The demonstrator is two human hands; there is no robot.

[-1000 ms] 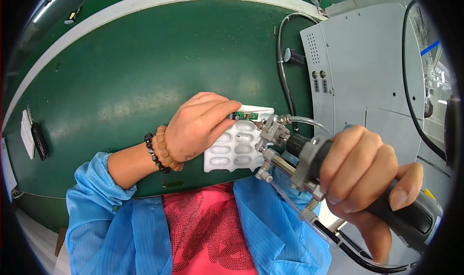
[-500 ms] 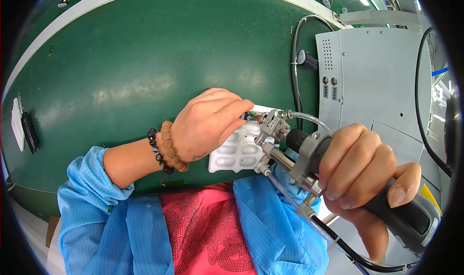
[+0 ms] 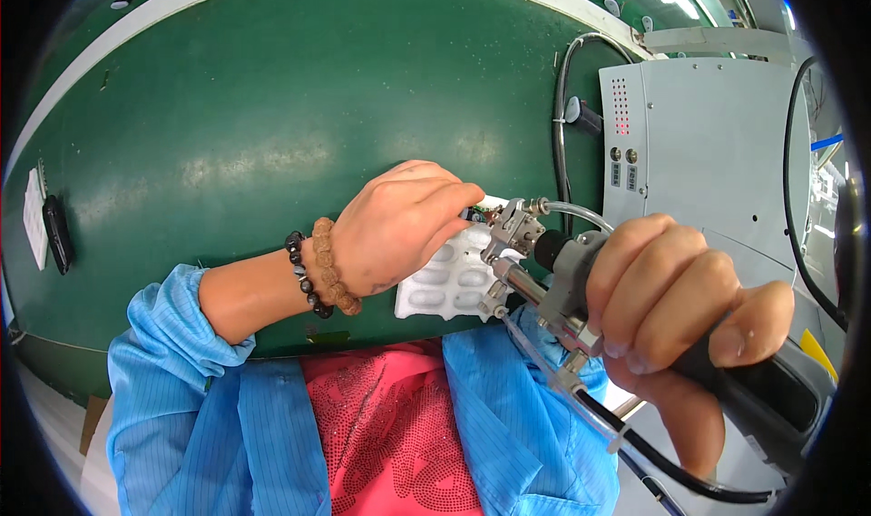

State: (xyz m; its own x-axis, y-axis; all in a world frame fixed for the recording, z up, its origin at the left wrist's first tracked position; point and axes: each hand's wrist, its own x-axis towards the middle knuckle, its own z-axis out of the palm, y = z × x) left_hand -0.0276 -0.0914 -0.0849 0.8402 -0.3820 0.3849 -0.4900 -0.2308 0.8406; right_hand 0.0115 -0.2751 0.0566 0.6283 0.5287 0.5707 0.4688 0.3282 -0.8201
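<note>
My right hand point(image 3: 685, 312) is wrapped round the grip of a black-and-grey power screwdriver point(image 3: 762, 380), with a metal head and a clear feed tube. The screwdriver's tip points left and meets a small part with green and coppery bits point(image 3: 484, 215) at the far edge of a white moulded tray point(image 3: 431, 300). Over the tray's far left corner, my left hand point(image 3: 404, 216) is closed, thumb and forefinger at that small part. My palm and the tool hide most of it. The tray has several oval hollows.
On the right stands a grey metal box point(image 3: 699, 126) with two round sockets and a dotted panel. A black cable point(image 3: 561, 126) loops beside it, near a small dark cylinder point(image 3: 583, 114). A white pad point(image 3: 34, 216) and a black object point(image 3: 56, 235) lie at the far left.
The dots on the grey box's panel now show red. The screwdriver and my right hand have shifted slightly up and left in view. My left hand stays at the small part.
</note>
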